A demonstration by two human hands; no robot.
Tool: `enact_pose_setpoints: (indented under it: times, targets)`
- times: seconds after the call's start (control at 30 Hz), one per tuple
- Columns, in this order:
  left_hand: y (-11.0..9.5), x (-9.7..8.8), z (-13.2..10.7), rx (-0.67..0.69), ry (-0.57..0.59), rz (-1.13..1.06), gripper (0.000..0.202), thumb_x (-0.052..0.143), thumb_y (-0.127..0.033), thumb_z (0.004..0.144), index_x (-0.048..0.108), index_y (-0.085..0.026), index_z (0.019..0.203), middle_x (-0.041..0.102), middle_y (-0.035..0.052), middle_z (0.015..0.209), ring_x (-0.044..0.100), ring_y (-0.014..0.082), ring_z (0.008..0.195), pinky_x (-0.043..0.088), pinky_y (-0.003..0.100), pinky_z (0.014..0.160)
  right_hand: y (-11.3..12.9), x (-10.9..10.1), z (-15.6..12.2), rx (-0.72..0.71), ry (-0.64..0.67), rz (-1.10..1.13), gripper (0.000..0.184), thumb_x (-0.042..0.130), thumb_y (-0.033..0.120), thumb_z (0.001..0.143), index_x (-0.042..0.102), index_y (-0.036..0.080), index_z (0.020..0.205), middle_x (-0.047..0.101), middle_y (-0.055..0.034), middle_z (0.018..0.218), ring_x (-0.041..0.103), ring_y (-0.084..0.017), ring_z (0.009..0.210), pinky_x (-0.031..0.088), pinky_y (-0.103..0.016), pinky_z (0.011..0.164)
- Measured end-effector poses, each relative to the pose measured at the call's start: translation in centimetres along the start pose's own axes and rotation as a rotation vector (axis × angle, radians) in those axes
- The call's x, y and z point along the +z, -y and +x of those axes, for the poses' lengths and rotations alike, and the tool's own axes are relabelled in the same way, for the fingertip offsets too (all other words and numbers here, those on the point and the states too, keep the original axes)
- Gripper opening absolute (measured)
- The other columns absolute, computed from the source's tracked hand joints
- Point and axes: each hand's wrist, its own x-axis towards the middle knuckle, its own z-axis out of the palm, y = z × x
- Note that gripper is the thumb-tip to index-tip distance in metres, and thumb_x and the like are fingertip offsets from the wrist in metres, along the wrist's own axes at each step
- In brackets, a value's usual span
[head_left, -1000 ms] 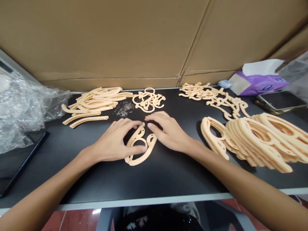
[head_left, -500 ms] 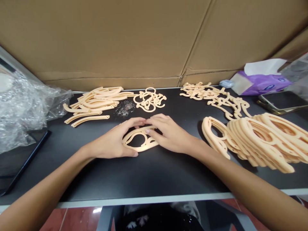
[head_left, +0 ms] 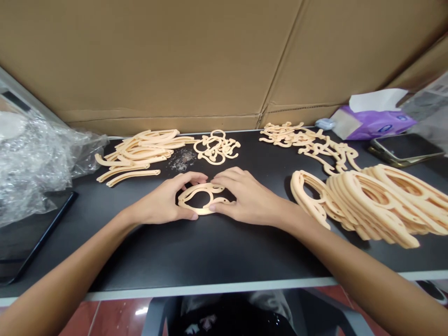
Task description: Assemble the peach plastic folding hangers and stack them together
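A cream plastic folding hanger (head_left: 205, 211) lies on the black tabletop between my hands, its curved arms folded around a round hook opening. My left hand (head_left: 164, 198) grips its left end, thumb along the near edge and fingers curled behind the far edge. My right hand (head_left: 245, 196) is closed over the right end, with the thumb on the near arm and the fingers across the far side. My right palm and fingers hide part of that end.
Behind lie loose curved arms (head_left: 140, 149), hook pieces (head_left: 217, 148) and small connector pieces (head_left: 308, 142). Stacked folded hangers (head_left: 371, 200) stand at the right. A purple tissue pack (head_left: 374, 122), a phone (head_left: 406, 147), bubble wrap (head_left: 38, 163) and a dark tablet (head_left: 35, 238) lie at the sides.
My right thumb has moved from the far arm down to the near arm. The near arm now sits differently, and more of the round hook opening shows. The view has shifted slightly.
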Motion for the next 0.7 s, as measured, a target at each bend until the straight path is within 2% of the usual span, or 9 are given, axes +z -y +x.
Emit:
enact_pose_setpoints:
  times: [0.1,0.23,0.37,0.47,0.57,0.7]
  targets:
    - [0.4,-0.1,0.0,0.012,0.010,-0.063,0.070,0.079,-0.028,0.072,0.053,-0.024,0.136,0.058,0.0095,0.141,0.057,0.0274,0.127,0.046,0.046,0.109,0.5,-0.9,-0.5,-0.017,0.067,-0.053,0.057,0.074,0.045,0.083,0.061,0.021,0.133,0.065,-0.0112,0.132,0.055,-0.032,0.120,0.040,-0.050,0.102]
    - [1.1,-0.1,0.1,0.030,0.018,-0.153,0.073,0.079,-0.024,0.072,0.050,-0.025,0.140,0.056,0.0103,0.145,0.055,0.0267,0.133,0.042,0.047,0.114,1.7,-1.5,-0.9,0.017,0.087,-0.134,0.051,0.073,0.036,0.085,0.062,0.020,0.132,0.068,-0.0128,0.128,0.059,-0.032,0.117,0.042,-0.049,0.100]
    - [1.6,-0.2,0.0,0.071,0.014,-0.135,0.075,0.082,-0.024,0.072,0.050,-0.027,0.140,0.055,0.0093,0.147,0.051,0.0266,0.137,0.039,0.047,0.117,3.0,-1.7,-1.7,0.070,0.049,-0.218,0.051,0.074,0.034,0.082,0.063,0.017,0.128,0.072,-0.0142,0.115,0.063,-0.034,0.105,0.047,-0.049,0.093]
    - [1.5,-0.3,0.0,0.088,0.033,-0.086,0.075,0.083,-0.030,0.073,0.051,-0.028,0.141,0.054,0.0092,0.148,0.050,0.0280,0.139,0.040,0.049,0.116,3.4,-1.3,-3.8,0.077,-0.087,-0.209,0.050,0.074,0.032,0.080,0.063,0.018,0.127,0.072,-0.0130,0.114,0.064,-0.033,0.105,0.050,-0.047,0.092]
    - [1.3,-0.4,0.0,0.082,0.049,-0.032,0.071,0.080,-0.037,0.077,0.051,-0.030,0.142,0.054,0.0079,0.149,0.050,0.0279,0.138,0.041,0.049,0.115,3.2,-1.0,-7.2,0.089,-0.273,-0.212,0.046,0.071,0.029,0.083,0.060,0.019,0.126,0.072,-0.0113,0.109,0.066,-0.029,0.099,0.053,-0.042,0.085]
    - [1.0,-0.3,0.0,0.050,0.045,0.022,0.066,0.076,-0.042,0.082,0.051,-0.030,0.142,0.054,0.0069,0.149,0.051,0.0269,0.136,0.041,0.047,0.115,2.0,-1.5,-12.0,0.125,-0.563,-0.409,0.038,0.070,0.034,0.087,0.060,0.018,0.120,0.072,-0.0134,0.103,0.067,-0.030,0.095,0.053,-0.044,0.084]
